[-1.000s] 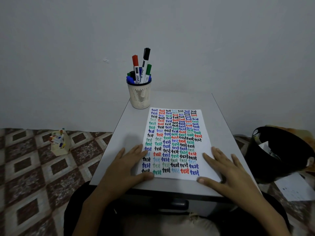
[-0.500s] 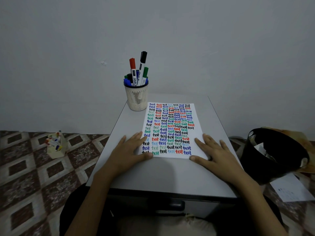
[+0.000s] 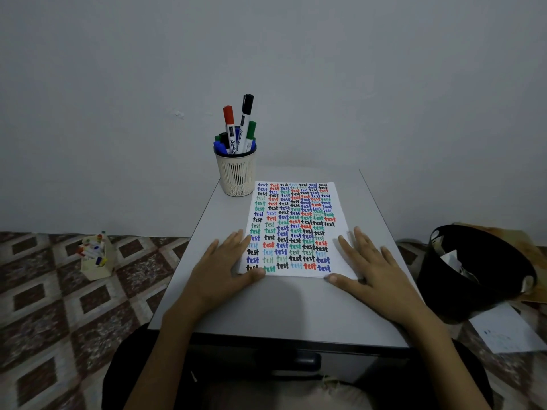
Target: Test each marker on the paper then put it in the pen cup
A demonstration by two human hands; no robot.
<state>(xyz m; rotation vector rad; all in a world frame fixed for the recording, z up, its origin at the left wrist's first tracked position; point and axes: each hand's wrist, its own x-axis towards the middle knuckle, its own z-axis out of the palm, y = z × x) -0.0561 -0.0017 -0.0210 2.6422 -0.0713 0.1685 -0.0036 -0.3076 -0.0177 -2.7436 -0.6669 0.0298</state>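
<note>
The paper point(image 3: 296, 226) is lying on the table point(image 3: 296, 309), with the pen cup point(image 3: 236, 176) standing just behind its far left corner and markers point(image 3: 236, 134) standing in it. The left hand point(image 3: 220, 273) and right hand point(image 3: 373, 273) are resting flat on its near corners. A bin point(image 3: 473, 279) is sitting on the floor right of the table, and what may be a box of pens point(image 3: 96, 258) left of it.

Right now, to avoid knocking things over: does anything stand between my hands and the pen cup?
Nothing visible does: only the flat paper lies between the left hand, the right hand and the pen cup.
</note>
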